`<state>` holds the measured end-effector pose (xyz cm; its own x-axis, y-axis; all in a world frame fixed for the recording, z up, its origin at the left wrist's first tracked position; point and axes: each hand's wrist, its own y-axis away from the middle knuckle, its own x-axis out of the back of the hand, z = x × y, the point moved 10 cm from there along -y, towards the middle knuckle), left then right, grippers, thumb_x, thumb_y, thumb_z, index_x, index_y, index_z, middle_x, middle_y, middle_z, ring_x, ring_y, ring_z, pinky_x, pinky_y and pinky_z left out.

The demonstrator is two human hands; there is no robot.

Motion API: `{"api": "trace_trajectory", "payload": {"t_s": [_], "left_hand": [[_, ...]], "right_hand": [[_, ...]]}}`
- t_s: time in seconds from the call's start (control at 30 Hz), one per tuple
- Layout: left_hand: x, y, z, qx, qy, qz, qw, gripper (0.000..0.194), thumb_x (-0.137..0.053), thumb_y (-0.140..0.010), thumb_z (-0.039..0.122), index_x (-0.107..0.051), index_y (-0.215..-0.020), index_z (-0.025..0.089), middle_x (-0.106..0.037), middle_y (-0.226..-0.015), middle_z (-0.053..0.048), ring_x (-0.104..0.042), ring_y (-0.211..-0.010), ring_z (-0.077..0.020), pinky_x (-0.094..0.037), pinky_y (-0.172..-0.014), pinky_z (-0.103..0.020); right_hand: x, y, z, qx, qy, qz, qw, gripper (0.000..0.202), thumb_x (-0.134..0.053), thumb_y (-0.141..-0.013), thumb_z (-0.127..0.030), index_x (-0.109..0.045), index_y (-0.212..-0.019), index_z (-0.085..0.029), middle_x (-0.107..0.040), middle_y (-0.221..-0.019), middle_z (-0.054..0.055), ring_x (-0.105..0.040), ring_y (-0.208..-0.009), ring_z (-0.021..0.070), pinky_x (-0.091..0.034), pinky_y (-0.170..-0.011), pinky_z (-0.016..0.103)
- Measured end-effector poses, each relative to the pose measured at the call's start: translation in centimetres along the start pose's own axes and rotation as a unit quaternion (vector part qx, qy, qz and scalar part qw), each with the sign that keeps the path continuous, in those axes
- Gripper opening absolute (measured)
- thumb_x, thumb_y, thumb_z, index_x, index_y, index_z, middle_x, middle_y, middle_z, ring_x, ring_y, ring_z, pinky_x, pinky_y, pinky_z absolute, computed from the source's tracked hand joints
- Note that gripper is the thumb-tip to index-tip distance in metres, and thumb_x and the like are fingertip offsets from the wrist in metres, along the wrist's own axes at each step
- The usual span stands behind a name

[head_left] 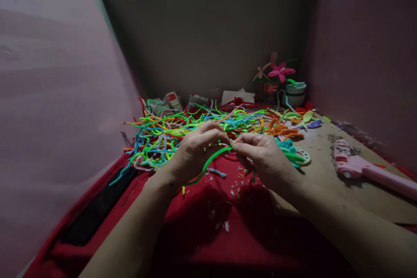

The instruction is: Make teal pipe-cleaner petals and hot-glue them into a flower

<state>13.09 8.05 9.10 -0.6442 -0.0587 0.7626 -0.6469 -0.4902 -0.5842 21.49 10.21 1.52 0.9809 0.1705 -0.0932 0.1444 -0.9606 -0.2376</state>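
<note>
A bright green pipe cleaner (210, 163) bends in a curve between my two hands, above the red cloth. My right hand (265, 156) pinches its upper end between thumb and index finger. Close beside it, my left hand (198, 147) has its fingers curled in at the same spot, closed on the green pipe cleaner; its thumb is mostly hidden. A short pink piece shows between the fingertips. Just beyond both hands spreads a tangled heap of pipe cleaners (176, 128) in many colours.
Red cloth (208, 234) bears small fluff scraps. At right, a pink handheld tool (365, 169) lies on a brown board (325, 191). Orange bent pieces (280, 129) lie behind my right hand. A pot (295, 93) and pink flower (282, 71) stand behind; a black flat item (97, 208) lies left.
</note>
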Motion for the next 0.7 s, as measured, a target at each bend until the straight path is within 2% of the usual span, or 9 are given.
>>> {"api": "trace_trajectory", "payload": {"t_s": [0.1, 0.2, 0.37, 0.43, 0.5, 0.57, 0.6, 0.63, 0.7], "left_hand": [[-0.6, 0.2, 0.0, -0.009, -0.01, -0.021, 1.0, 0.009, -0.05, -0.081, 0.02, -0.057, -0.078, 0.016, -0.056, -0.079, -0.003, -0.051, -0.075, -0.011, -0.04, -0.068, -0.022], [-1.1, 0.3, -0.4, 0.025, -0.026, -0.038, 0.999, 0.009, -0.047, -0.081, 0.018, -0.052, -0.074, 0.016, -0.052, -0.07, 0.0, -0.046, -0.065, -0.0088, -0.037, -0.063, -0.02], [-1.7, 1.0, -2.4, 0.187, 0.063, -0.028, 0.98, 0.011, -0.048, -0.077, 0.023, -0.048, -0.068, 0.016, -0.044, -0.061, 0.003, -0.037, -0.055, -0.0071, -0.03, -0.052, -0.019], [-3.0, 1.9, -4.0, 0.294, 0.212, -0.03, 0.931, 0.016, -0.05, -0.074, 0.026, -0.045, -0.063, 0.016, -0.039, -0.055, 0.005, -0.033, -0.049, -0.0061, -0.027, -0.046, -0.019], [-5.4, 3.1, -4.7, 0.388, 0.387, -0.061, 0.834, 0.021, -0.052, -0.071, 0.028, -0.04, -0.058, 0.017, -0.031, -0.049, 0.007, -0.026, -0.042, -0.0047, -0.022, -0.041, -0.019], [-7.2, 3.8, -4.6, 0.436, 0.498, -0.084, 0.745, 0.026, -0.054, -0.068, 0.028, -0.036, -0.054, 0.017, -0.025, -0.046, 0.008, -0.02, -0.039, -0.0032, -0.018, -0.039, -0.019], [-7.5, 3.9, -4.6, 0.442, 0.519, -0.081, 0.727, 0.026, -0.056, -0.067, 0.027, -0.035, -0.054, 0.017, -0.025, -0.045, 0.009, -0.019, -0.038, -0.0027, -0.017, -0.038, -0.018], [-7.3, 3.7, -4.8, 0.438, 0.518, -0.068, 0.732, 0.026, -0.056, -0.067, 0.026, -0.036, -0.054, 0.017, -0.027, -0.044, 0.009, -0.02, -0.036, -0.0026, -0.017, -0.038, -0.018], [-6.3, 3.2, -5.2, 0.409, 0.476, -0.036, 0.777, 0.023, -0.056, -0.068, 0.025, -0.04, -0.055, 0.016, -0.033, -0.042, 0.007, -0.026, -0.035, -0.0033, -0.021, -0.038, -0.019]], "right_hand": [[-0.4, 0.0, -0.1, 0.007, 0.004, -0.013, 1.0, 0.017, -0.052, -0.071, -0.02, -0.047, -0.055, -0.016, -0.039, -0.045, -0.006, -0.031, -0.041, 0.0049, -0.023, -0.042, 0.021], [-0.4, 0.1, -0.4, 0.021, 0.028, -0.011, 0.999, 0.02, -0.052, -0.072, -0.022, -0.045, -0.054, -0.017, -0.038, -0.045, -0.007, -0.031, -0.041, 0.0053, -0.024, -0.042, 0.021], [-0.1, 0.9, -2.3, 0.095, 0.17, 0.032, 0.98, 0.02, -0.048, -0.076, -0.02, -0.046, -0.056, -0.017, -0.04, -0.048, -0.005, -0.036, -0.044, 0.0066, -0.03, -0.046, 0.021], [-0.5, 1.9, -4.4, 0.198, 0.291, 0.063, 0.934, 0.018, -0.046, -0.077, -0.017, -0.049, -0.059, -0.016, -0.044, -0.051, -0.003, -0.04, -0.047, 0.008, -0.032, -0.049, 0.022], [-1.9, 3.5, -6.1, 0.319, 0.405, 0.078, 0.854, 0.018, -0.044, -0.078, -0.014, -0.052, -0.062, -0.015, -0.049, -0.054, 0.0, -0.044, -0.051, 0.0104, -0.033, -0.053, 0.024], [-3.0, 4.5, -6.5, 0.387, 0.473, 0.077, 0.788, 0.019, -0.043, -0.079, -0.012, -0.053, -0.063, -0.013, -0.052, -0.057, 0.003, -0.047, -0.054, 0.0126, -0.035, -0.055, 0.026], [-3.2, 4.5, -6.3, 0.393, 0.486, 0.074, 0.778, 0.02, -0.042, -0.079, -0.011, -0.054, -0.063, -0.013, -0.053, -0.057, 0.004, -0.048, -0.055, 0.0131, -0.035, -0.055, 0.026], [-3.0, 4.3, -6.1, 0.382, 0.483, 0.076, 0.784, 0.021, -0.042, -0.08, -0.012, -0.054, -0.063, -0.013, -0.054, -0.057, 0.004, -0.048, -0.054, 0.0128, -0.035, -0.055, 0.025], [-2.1, 3.4, -5.5, 0.328, 0.444, 0.08, 0.83, 0.021, -0.043, -0.081, -0.014, -0.055, -0.064, -0.013, -0.054, -0.056, 0.002, -0.047, -0.052, 0.011, -0.035, -0.054, 0.024]]}}
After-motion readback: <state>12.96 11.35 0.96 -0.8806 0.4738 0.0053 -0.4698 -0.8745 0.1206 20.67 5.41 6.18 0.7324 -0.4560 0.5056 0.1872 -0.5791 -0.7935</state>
